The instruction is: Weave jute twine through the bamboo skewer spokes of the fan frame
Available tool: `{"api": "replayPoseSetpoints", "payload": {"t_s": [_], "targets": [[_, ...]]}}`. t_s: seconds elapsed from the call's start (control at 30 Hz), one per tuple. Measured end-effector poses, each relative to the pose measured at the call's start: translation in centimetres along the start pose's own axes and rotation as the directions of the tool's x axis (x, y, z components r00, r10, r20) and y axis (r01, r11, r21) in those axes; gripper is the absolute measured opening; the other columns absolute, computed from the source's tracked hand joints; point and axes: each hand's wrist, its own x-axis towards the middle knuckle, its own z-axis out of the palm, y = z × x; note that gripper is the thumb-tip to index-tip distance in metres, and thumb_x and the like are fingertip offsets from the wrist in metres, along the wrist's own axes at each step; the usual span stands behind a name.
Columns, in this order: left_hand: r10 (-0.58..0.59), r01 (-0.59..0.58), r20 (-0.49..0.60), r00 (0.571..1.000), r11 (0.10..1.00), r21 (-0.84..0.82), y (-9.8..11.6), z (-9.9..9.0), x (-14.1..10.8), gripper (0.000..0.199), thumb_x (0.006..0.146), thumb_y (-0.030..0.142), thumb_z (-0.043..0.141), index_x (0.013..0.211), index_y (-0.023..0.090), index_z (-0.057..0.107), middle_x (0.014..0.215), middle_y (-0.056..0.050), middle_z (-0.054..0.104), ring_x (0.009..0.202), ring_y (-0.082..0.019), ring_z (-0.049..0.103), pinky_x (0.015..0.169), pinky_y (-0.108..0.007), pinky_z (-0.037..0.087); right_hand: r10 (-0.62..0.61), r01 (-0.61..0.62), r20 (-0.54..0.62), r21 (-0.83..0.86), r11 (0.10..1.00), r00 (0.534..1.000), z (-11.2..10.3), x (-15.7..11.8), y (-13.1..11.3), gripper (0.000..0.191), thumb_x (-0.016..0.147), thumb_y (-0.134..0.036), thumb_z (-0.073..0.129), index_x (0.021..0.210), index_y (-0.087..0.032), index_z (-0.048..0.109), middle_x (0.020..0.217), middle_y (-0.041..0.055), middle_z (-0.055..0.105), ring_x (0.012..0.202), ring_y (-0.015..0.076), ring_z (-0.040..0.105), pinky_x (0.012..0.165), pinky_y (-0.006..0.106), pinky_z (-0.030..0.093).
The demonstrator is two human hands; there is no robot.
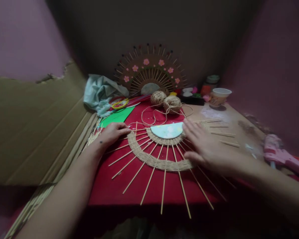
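A half-round fan (161,163) of thin sticks and woven twine lies on the red cloth, its sticks spreading towards me. Its straight side bears a light blue half-disc (167,130) with pale flower shapes, edged by a narrow woven band. My left hand (114,132) pinches the left end of the wider outer band between thumb and fingers. Across the fan's right side rests my right hand (201,142), fingers stretched out and flat, covering part of the band and some sticks. Loose twine (154,119) runs from two twine balls (172,104) behind the fan.
Against the back wall stands a finished-looking fan (146,68) with pink flowers. A pale blue cloth (99,93), yellow-handled scissors (120,104) and a green sheet (118,116) lie left. At right are a paper cup (219,98) and a pink glue gun (284,157). Cardboard (40,132) borders the left.
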Motion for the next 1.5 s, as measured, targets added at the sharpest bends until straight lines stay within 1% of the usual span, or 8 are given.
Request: {"api": "replayPoseSetpoints", "payload": {"t_s": [0.13, 0.37, 0.53, 0.7, 0.87, 1.17, 1.37, 1.5], "targets": [[-0.017, 0.017, -0.001, 1.000, 1.000, -0.014, 0.1, -0.1, -0.1, 0.040, 0.066, 0.054, 0.059, 0.073, 0.015, 0.065, 0.063, 0.001, 0.058, 0.060, -0.013, 0.048, 0.057, -0.024, 0.035, 0.307, -0.301, 0.025, -0.133, 0.944, 0.951, 0.3, 1.9, 2.6, 0.092, 0.084, -0.073, 0.021, 0.150, -0.011, 0.004, 0.156, 0.0152, -0.002, 0.139, 0.0410, -0.002, 0.110, 0.058, 0.013], [-0.014, 0.014, -0.006, 1.000, 1.000, -0.027, 0.1, 0.0, 0.1, 0.040, 0.064, 0.055, 0.061, 0.071, 0.015, 0.065, 0.061, 0.001, 0.057, 0.059, -0.013, 0.047, 0.056, -0.024, 0.034, 0.296, -0.276, 0.047, -0.250, 0.928, 0.954, 2.7, 1.8, 2.8, 0.096, 0.079, -0.079, 0.021, 0.150, -0.016, 0.011, 0.155, 0.0184, 0.007, 0.136, 0.0485, -0.002, 0.108, 0.063, 0.011], [-0.017, 0.017, -0.009, 1.000, 1.000, 0.008, 0.4, 0.0, -0.1, 0.039, 0.065, 0.054, 0.059, 0.071, 0.016, 0.065, 0.063, 0.001, 0.057, 0.060, -0.014, 0.047, 0.057, -0.025, 0.034, 0.277, -0.261, 0.050, -0.209, 0.942, 0.959, 1.7, 1.6, 2.3, 0.093, 0.081, -0.076, 0.022, 0.150, -0.014, 0.012, 0.154, 0.0199, 0.008, 0.137, 0.0476, 0.002, 0.108, 0.063, 0.012], [0.000, 0.001, -0.013, 1.000, 1.000, 0.018, 0.3, 0.0, -0.2, 0.037, 0.067, 0.052, 0.058, 0.070, 0.016, 0.064, 0.062, 0.001, 0.056, 0.060, -0.014, 0.047, 0.056, -0.025, 0.033, 0.047, -0.037, 0.085, -0.115, 0.993, 0.995, 0.5, 0.9, -2.9, 0.099, 0.077, -0.079, 0.029, 0.150, -0.014, 0.012, 0.155, 0.0184, 0.005, 0.137, 0.0454, -0.001, 0.110, 0.062, 0.010], [0.038, -0.038, 0.008, 0.999, 0.999, -0.012, 0.0, -0.1, -0.2, 0.036, 0.069, 0.050, 0.057, 0.069, 0.015, 0.063, 0.063, 0.001, 0.055, 0.061, -0.014, 0.046, 0.058, -0.025, 0.034, -0.227, 0.229, 0.093, -0.019, 0.973, 0.970, 1.2, 1.7, -6.3, 0.097, 0.077, -0.079, 0.029, 0.150, -0.019, 0.012, 0.154, 0.0182, 0.001, 0.137, 0.0467, 0.003, 0.107, 0.067, 0.009], [0.031, -0.031, -0.002, 1.000, 0.999, -0.016, -0.3, 0.0, 0.0, 0.035, 0.069, 0.049, 0.054, 0.068, 0.015, 0.062, 0.062, 0.001, 0.054, 0.062, -0.015, 0.047, 0.058, -0.026, 0.034, -0.288, 0.284, 0.058, 0.072, 0.956, 0.956, 4.1, 2.6, -5.4, 0.094, 0.076, -0.079, 0.035, 0.149, -0.024, 0.015, 0.155, 0.0143, -0.001, 0.136, 0.0472, -0.005, 0.107, 0.067, 0.007], [0.061, -0.061, -0.015, 0.998, 0.998, -0.008, -0.9, 0.2, 0.2, 0.032, 0.071, 0.047, 0.055, 0.068, 0.015, 0.062, 0.064, 0.000, 0.056, 0.064, -0.016, 0.049, 0.059, -0.025, 0.034, -0.259, 0.238, 0.161, 0.139, 0.961, 0.952, 2.0, 3.0, -6.6, 0.092, 0.077, -0.076, 0.037, 0.149, -0.023, 0.016, 0.154, 0.0156, -0.003, 0.136, 0.0476, -0.006, 0.106, 0.069, 0.003], [0.071, -0.071, -0.026, 0.997, 0.997, -0.015, -1.1, 0.4, 0.2, 0.032, 0.072, 0.047, 0.054, 0.068, 0.016, 0.060, 0.062, 0.001, 0.055, 0.062, -0.014, 0.047, 0.057, -0.025, 0.033, -0.382, 0.357, 0.125, 0.185, 0.916, 0.916, 0.7, 4.7, -8.1, 0.088, 0.081, -0.072, 0.038, 0.150, -0.023, 0.013, 0.154, 0.0153, -0.004, 0.138, 0.0424, -0.007, 0.108, 0.065, -0.002]]}}
